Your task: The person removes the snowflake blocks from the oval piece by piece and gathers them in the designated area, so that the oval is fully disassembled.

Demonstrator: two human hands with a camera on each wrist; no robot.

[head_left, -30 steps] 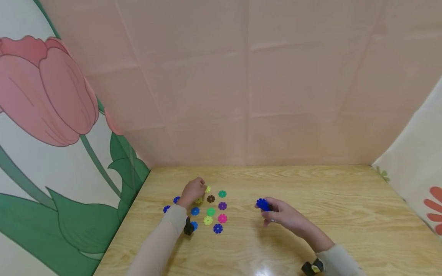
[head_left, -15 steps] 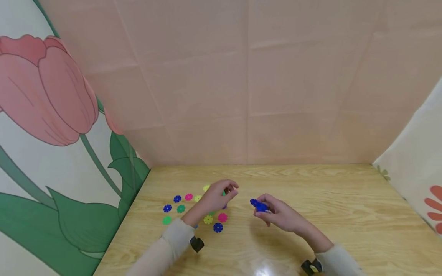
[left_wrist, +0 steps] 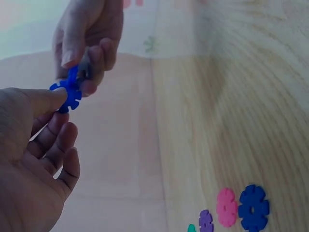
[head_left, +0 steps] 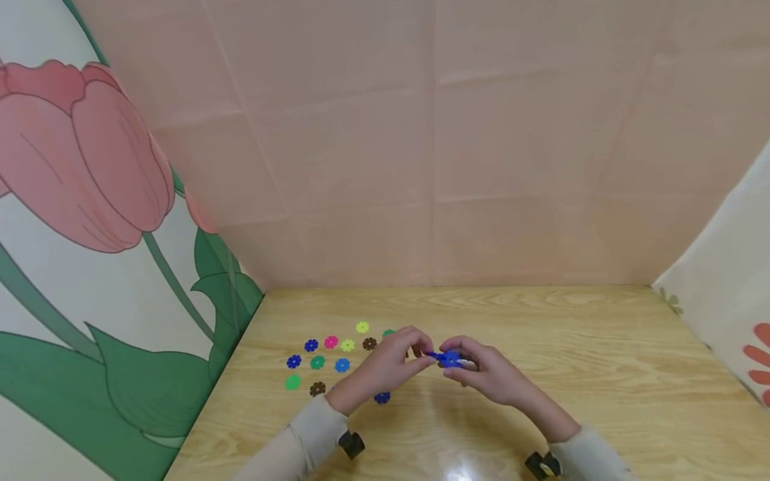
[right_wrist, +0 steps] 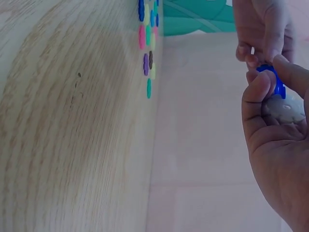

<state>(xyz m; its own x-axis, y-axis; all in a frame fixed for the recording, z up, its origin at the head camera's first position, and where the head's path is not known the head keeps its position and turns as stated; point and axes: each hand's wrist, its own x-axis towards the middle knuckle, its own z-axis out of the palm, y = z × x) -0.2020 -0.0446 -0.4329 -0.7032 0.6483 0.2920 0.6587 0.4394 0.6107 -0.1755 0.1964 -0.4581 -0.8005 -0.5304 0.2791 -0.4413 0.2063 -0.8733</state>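
Observation:
In front of me, above the table, both hands meet at a small cluster of notched plastic snowflake discs. My left hand (head_left: 391, 357) pinches the edge of a blue snowflake disc (left_wrist: 74, 99) between thumb and forefinger. From the other side, my right hand (head_left: 490, 374) grips the blue part (right_wrist: 278, 88) of the cluster. A whitish disc (right_wrist: 287, 109) sits inside the right hand's curled fingers. Fingers partly cover the cluster, so how the pieces join cannot be told.
Loose snowflake discs lie flat on the wooden table left of the hands, among them a green disc (head_left: 293, 382), a pink disc (head_left: 331, 342) and a yellow disc (head_left: 362, 327). My left forearm hides some. A pink cloth backdrop (head_left: 433, 167) rises behind the table (head_left: 601, 374).
My left hand has moved right from among the loose discs to the cluster and now pinches its blue disc. The right hand stays about in place, having tilted the cluster.

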